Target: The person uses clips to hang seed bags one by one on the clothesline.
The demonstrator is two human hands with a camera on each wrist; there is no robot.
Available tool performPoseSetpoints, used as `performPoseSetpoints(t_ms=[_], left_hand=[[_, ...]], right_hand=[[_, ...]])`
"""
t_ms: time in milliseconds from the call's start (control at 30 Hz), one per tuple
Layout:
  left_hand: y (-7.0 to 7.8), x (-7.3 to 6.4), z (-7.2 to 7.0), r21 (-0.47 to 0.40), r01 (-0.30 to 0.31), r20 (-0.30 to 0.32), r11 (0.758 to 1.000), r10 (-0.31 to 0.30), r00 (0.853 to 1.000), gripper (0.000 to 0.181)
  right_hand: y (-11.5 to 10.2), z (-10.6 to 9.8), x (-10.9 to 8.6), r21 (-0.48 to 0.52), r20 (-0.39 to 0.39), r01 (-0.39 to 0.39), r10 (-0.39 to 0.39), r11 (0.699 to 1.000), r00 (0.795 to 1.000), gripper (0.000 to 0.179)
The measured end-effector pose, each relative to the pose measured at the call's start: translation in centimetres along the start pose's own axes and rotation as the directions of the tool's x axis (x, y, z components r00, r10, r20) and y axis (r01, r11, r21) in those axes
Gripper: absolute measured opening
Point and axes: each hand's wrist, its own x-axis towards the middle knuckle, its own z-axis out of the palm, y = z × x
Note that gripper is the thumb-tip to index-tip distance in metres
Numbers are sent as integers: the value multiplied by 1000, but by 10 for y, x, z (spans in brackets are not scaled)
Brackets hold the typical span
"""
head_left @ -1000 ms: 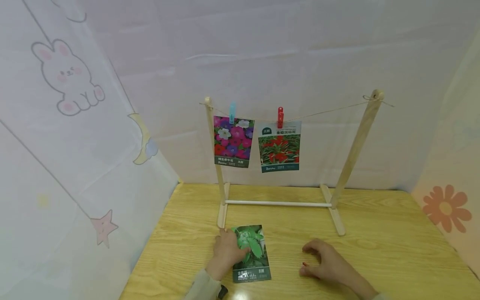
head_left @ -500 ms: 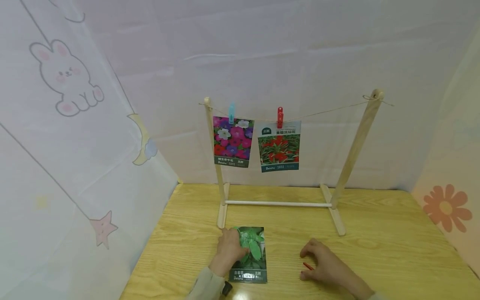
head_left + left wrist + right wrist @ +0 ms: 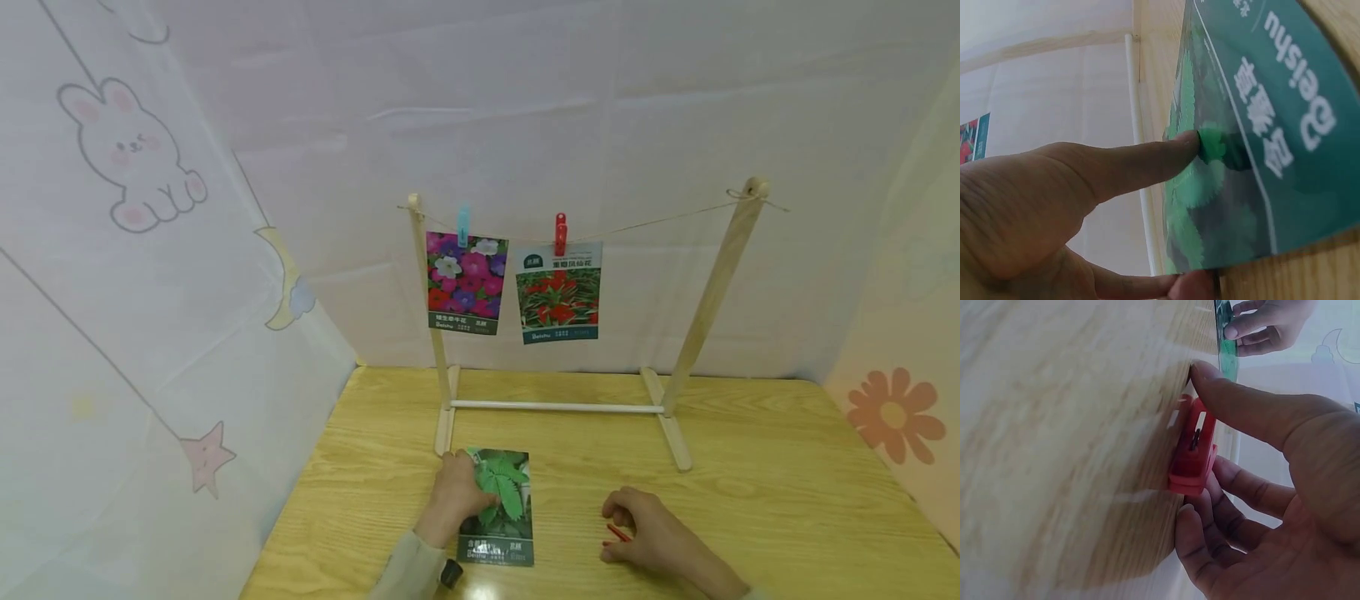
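Observation:
A green seed packet (image 3: 498, 542) with a leaf picture lies on the table in front of the rack. My left hand (image 3: 453, 496) holds it by its left side, thumb on the printed face. In the left wrist view the thumb presses on the packet (image 3: 1235, 187) while a fingertip shows at its edge. A red clothespin (image 3: 1194, 450) is at the tabletop between the thumb and curled fingers of my right hand (image 3: 648, 529). From the line hang two more packets: a petunia one (image 3: 468, 283) under a blue clothespin (image 3: 463, 227) and a red-flowered one (image 3: 558, 300) under a red clothespin (image 3: 561, 235).
A wooden rack with a left post (image 3: 435, 333), a right post (image 3: 712, 300) and a white crossbar (image 3: 555, 407) stands at the back of the wooden table (image 3: 787, 467). Thin twine (image 3: 660, 222) joins the post tops. A pale printed cloth (image 3: 637, 125) encloses the table.
The green packet has shifted slightly left and straightened under my left hand. My right fingers have drawn in around the red clothespin, which shows more plainly now.

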Motion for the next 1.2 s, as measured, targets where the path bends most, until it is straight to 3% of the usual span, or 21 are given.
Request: performPoseSetpoints(t_ms=[100,200,500,633,767,900,967,1067,1200], left_hand=[[-3,3,-2,-37,17,15,999,-17,1000,87],[-7,6,-3,-68,28,38,997,-25,999,85],[-24,13,-2,-165,-6,62,986,16,998,30],[-27,13,-5,-231,0,92,973,22,996,19],[-28,11,-8,-280,8,117,960,26,993,21],[-30,9,-10,-295,-10,134,955,51,990,48],[-31,8,-10,-309,-15,141,951,62,988,51],[-32,6,-11,-330,-20,143,944,71,987,49],[-31,4,-13,-367,-11,144,930,68,987,31]], right_hand=[[0,1,0,1,-10,2,-2,1000,1000,41],[1,1,0,6,-8,-8,8,1000,1000,37],[1,-3,0,48,12,-32,31,998,999,29],[1,-5,-1,42,2,-26,26,999,1000,28],[1,-7,-3,32,-20,-7,8,999,1000,28],[-1,-10,-6,23,-35,12,-11,1000,999,30],[-3,-12,-7,21,-41,15,-14,1000,999,32],[-6,-14,-10,18,-56,13,-12,1000,998,32],[-10,-17,-13,23,-77,5,-3,1000,997,30]])
